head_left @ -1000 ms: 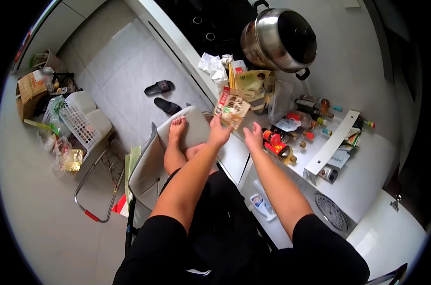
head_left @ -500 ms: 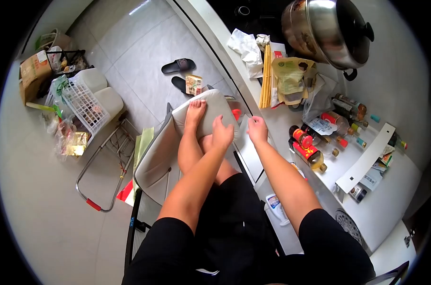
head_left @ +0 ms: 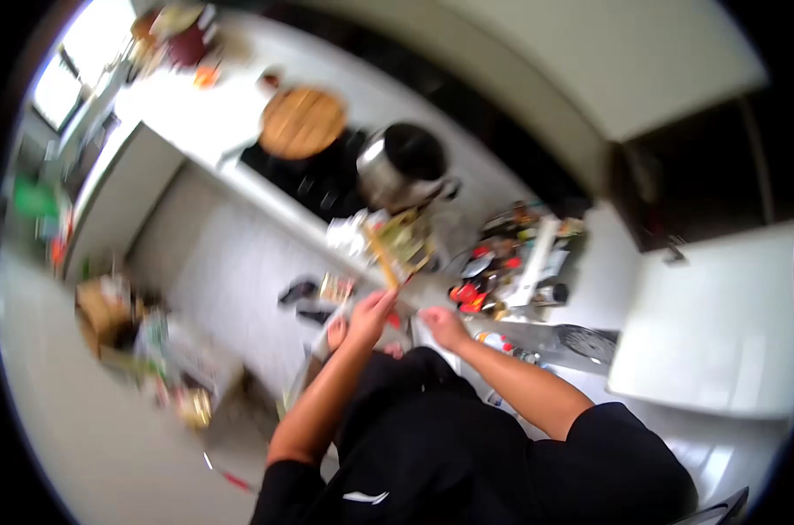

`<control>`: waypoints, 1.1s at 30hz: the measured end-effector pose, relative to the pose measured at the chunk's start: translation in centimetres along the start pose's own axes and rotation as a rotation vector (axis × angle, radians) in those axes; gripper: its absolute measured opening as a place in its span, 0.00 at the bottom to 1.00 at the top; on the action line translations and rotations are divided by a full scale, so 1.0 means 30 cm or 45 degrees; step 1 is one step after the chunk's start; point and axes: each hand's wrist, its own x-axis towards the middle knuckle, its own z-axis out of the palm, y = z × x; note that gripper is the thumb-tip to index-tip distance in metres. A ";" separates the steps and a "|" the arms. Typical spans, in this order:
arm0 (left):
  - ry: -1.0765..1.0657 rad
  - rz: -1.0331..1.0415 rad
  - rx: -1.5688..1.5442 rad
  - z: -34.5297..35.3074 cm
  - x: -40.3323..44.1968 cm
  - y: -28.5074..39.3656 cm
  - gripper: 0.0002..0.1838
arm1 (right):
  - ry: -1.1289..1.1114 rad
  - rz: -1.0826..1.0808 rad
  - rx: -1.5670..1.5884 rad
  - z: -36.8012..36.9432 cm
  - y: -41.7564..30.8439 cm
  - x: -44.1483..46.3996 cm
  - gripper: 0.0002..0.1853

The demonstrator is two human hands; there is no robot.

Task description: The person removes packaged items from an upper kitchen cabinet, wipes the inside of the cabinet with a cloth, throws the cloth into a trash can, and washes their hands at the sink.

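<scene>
The view is smeared by motion. My left hand (head_left: 372,317) is raised near the counter's front edge, close to the lower end of a bundle of yellow sticks (head_left: 382,259); whether it grips them is unclear. My right hand (head_left: 445,326) is a little to the right, fingers curled, and what it holds, if anything, is too blurred to tell. Beyond the hands, a greenish package (head_left: 409,238) and crumpled white paper (head_left: 348,234) lie on the counter. A printed packet (head_left: 337,288) is down by the dark slippers (head_left: 298,293).
A steel pot (head_left: 386,179) and a round wooden board (head_left: 302,122) sit at the black stove. Bottles (head_left: 472,296) lie at the right around a white strip (head_left: 534,262). An open white cabinet door (head_left: 712,324) stands at far right. Boxes and baskets are at the left.
The printed packet left my left hand and went to the floor by the slippers. The view has since swung up, showing more of the counter, and my left hand has moved toward the yellow sticks.
</scene>
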 end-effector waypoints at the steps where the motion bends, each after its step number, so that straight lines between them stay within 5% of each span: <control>1: 0.045 -0.023 0.123 0.027 -0.072 0.111 0.16 | 0.017 -0.089 0.014 -0.090 -0.149 -0.046 0.20; 6: 0.039 -0.013 0.250 0.023 -0.218 0.329 0.19 | 0.523 -0.726 0.159 -0.489 -0.563 -0.245 0.15; 9: 0.010 -0.012 0.492 -0.010 -0.255 0.375 0.27 | 1.103 -1.032 0.013 -0.728 -0.557 -0.260 0.08; 13: 0.046 -0.104 0.406 0.068 -0.313 0.486 0.24 | 1.683 -0.548 0.517 -1.069 -0.469 -0.019 0.09; 16: 0.068 -0.088 0.364 0.119 -0.313 0.519 0.20 | 1.832 0.098 -0.290 -1.302 -0.382 0.175 0.28; 19: 0.043 -0.104 0.378 0.148 -0.321 0.558 0.18 | 1.808 0.373 -0.643 -1.470 -0.367 0.270 0.31; 22: 0.044 -0.097 0.442 0.134 -0.340 0.588 0.15 | 1.530 0.298 -0.873 -1.727 -0.170 0.377 0.30; 25: 0.131 -0.086 0.460 0.101 -0.359 0.609 0.15 | 1.564 0.443 -1.279 -1.796 -0.175 0.350 0.28; 33: 0.339 -0.035 0.397 0.003 -0.380 0.660 0.13 | 1.575 0.715 -1.040 -1.862 -0.260 0.360 0.31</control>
